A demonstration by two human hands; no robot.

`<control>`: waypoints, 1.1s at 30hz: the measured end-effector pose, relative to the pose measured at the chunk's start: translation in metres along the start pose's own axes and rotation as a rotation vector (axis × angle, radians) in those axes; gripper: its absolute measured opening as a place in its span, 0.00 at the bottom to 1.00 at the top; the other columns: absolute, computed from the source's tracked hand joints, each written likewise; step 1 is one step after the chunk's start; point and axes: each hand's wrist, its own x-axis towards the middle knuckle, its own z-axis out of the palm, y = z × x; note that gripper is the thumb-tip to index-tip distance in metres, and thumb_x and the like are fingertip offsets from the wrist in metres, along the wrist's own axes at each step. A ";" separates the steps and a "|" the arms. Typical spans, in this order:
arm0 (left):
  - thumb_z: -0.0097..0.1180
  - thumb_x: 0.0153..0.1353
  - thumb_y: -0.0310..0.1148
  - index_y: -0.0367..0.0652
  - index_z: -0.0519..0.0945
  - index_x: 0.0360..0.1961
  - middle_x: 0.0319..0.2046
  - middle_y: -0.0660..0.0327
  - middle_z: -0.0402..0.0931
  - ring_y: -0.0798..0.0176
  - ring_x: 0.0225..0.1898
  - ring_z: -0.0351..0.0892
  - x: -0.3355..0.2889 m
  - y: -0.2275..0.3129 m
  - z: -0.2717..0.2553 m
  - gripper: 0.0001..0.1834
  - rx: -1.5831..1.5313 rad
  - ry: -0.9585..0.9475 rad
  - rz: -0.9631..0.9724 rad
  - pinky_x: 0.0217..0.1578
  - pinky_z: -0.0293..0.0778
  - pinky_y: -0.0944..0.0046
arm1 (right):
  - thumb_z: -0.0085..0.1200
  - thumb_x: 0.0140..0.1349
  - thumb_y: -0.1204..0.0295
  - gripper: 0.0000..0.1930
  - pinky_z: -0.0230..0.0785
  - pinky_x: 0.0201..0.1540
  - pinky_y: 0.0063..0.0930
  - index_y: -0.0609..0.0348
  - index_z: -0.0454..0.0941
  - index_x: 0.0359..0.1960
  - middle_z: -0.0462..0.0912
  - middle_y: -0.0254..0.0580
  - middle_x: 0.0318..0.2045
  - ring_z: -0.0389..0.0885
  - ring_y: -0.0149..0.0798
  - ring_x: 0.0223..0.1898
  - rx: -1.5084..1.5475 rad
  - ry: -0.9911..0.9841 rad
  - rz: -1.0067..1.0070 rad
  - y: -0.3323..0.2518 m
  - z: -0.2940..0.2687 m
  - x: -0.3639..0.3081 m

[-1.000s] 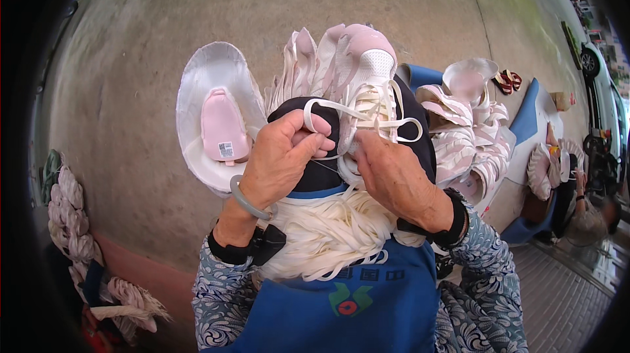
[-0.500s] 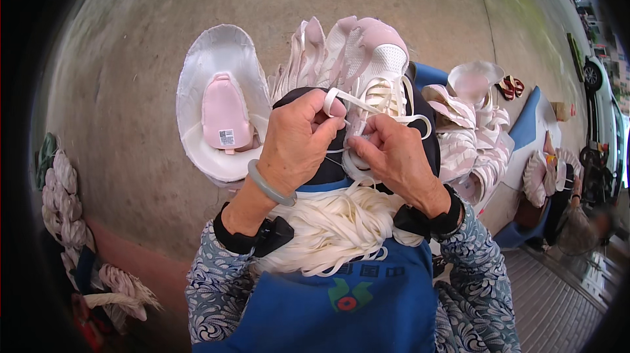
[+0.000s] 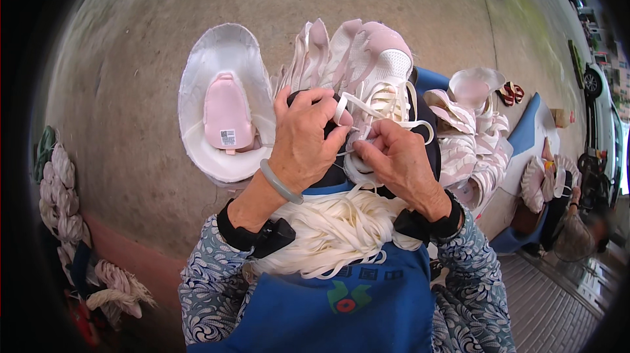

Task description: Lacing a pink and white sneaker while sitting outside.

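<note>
A pink and white sneaker upper [image 3: 384, 58] lies over my dark-clad lap, toe pointing away, with a cream shoelace [image 3: 357, 103] threaded partway through its eyelets. My left hand [image 3: 305, 140] pinches the lace between thumb and forefinger, just left of the upper; its other fingers are lifted and partly spread. Opposite it, my right hand [image 3: 403, 163] is closed, thumb and fingertips gripping the upper's edge near the eyelets. What lies right under those fingertips is hidden. A heap of loose cream laces [image 3: 341, 225] rests on my blue apron [image 3: 315, 307], below both hands.
Left of my lap sits a white padded shell [image 3: 190, 97] holding a pink shoe tongue [image 3: 226, 110]. More uppers [image 3: 315, 51] stack behind the sneaker, and others [image 3: 459, 143] pile at right. Lace bundles [image 3: 62, 189] hang far left. Another person [image 3: 574, 238] sits far right.
My left hand has turned slightly and its rear fingers have lifted and spread, the lace still pinched. My right hand has barely moved on the upper. The whole view has shifted a little.
</note>
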 end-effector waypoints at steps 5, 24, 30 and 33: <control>0.61 0.52 0.28 0.43 0.80 0.30 0.38 0.55 0.77 0.53 0.51 0.73 0.001 0.004 -0.002 0.04 0.015 -0.019 0.058 0.61 0.50 0.35 | 0.61 0.58 0.67 0.13 0.70 0.26 0.35 0.67 0.75 0.31 0.77 0.50 0.17 0.79 0.45 0.20 0.022 -0.018 0.029 0.000 0.000 -0.001; 0.62 0.54 0.24 0.44 0.79 0.33 0.36 0.61 0.80 0.53 0.52 0.76 -0.002 0.018 0.005 0.06 0.142 -0.023 0.143 0.64 0.45 0.33 | 0.51 0.62 0.76 0.06 0.70 0.29 0.44 0.65 0.74 0.37 0.77 0.60 0.22 0.78 0.61 0.26 0.110 0.031 -0.157 0.011 0.009 -0.004; 0.60 0.56 0.28 0.40 0.77 0.34 0.35 0.58 0.79 0.53 0.50 0.76 0.008 0.013 0.004 0.06 0.083 0.001 0.071 0.57 0.57 0.36 | 0.51 0.60 0.77 0.04 0.69 0.26 0.43 0.64 0.71 0.29 0.75 0.59 0.21 0.77 0.60 0.24 -0.238 0.091 -0.291 0.011 0.005 -0.015; 0.58 0.56 0.28 0.39 0.78 0.35 0.27 0.61 0.81 0.63 0.34 0.81 0.020 0.015 0.000 0.07 -0.504 -0.109 -0.348 0.54 0.63 0.59 | 0.53 0.57 0.77 0.05 0.70 0.25 0.46 0.63 0.68 0.28 0.76 0.55 0.21 0.78 0.58 0.23 -0.320 0.054 -0.319 0.022 -0.013 -0.031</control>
